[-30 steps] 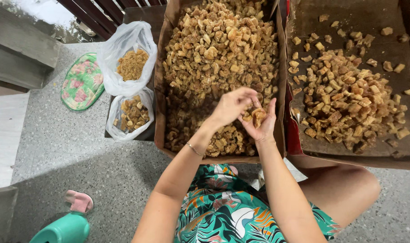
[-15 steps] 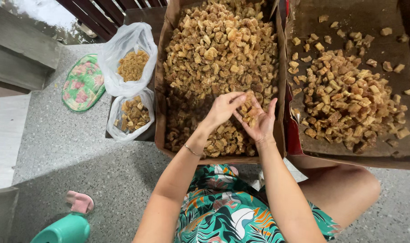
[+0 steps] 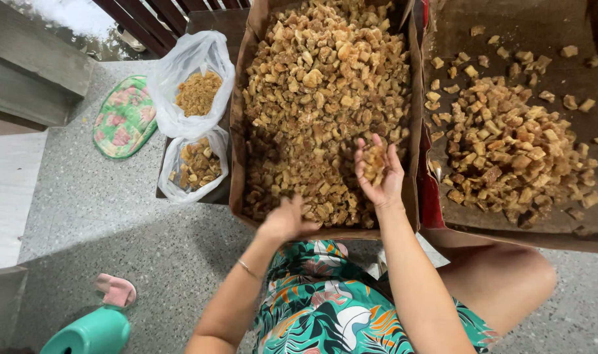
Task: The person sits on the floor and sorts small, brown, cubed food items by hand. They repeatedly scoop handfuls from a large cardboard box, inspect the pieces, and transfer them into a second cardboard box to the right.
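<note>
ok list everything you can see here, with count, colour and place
full box: one, brown cardboard, centre, packed with golden-brown chunks
chunks: too many to count, golden-brown, heaped in the full box
right box: one, dark brown cardboard, right, partly covered by a looser pile of chunks
upper bag: one, clear plastic, left of the full box, holds fine golden crumbs
lower bag: one, clear plastic, below the upper bag, holds brown chunks
mat: one, green with pink flowers, far left on the speckled floor
bottle: one, teal with pink top, bottom left
dress: one, green leaf print, on the lap
left hand: palm down at the full box's near edge
right hand: raised, cupping a few chunks
</note>
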